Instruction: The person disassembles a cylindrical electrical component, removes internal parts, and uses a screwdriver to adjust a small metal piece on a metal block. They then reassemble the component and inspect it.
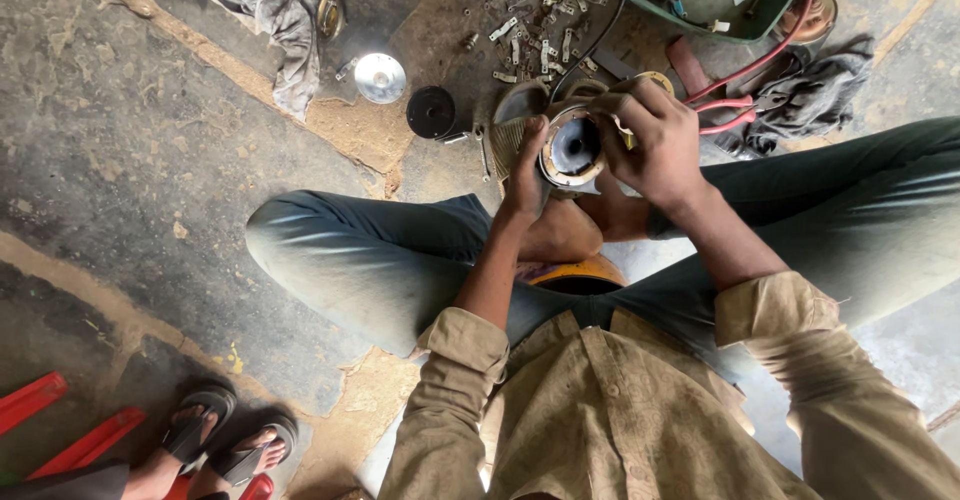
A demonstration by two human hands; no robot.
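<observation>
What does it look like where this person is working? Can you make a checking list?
Surface: stained concrete floor.
Job's things: round metal part with dark hollow, held above crossed legs.
Clutter: grey rag, shiny disc, black disc, scattered small metal pieces, green tray.
Grips: left hand and right hand both hold the part.
Cables: red cable, black cable.
Surroundings: another person's sandalled feet.

left hand (527,175) + right hand (655,140): clasp round metal part (572,150) | black disc (431,112), rag (280,10) on floor
</observation>
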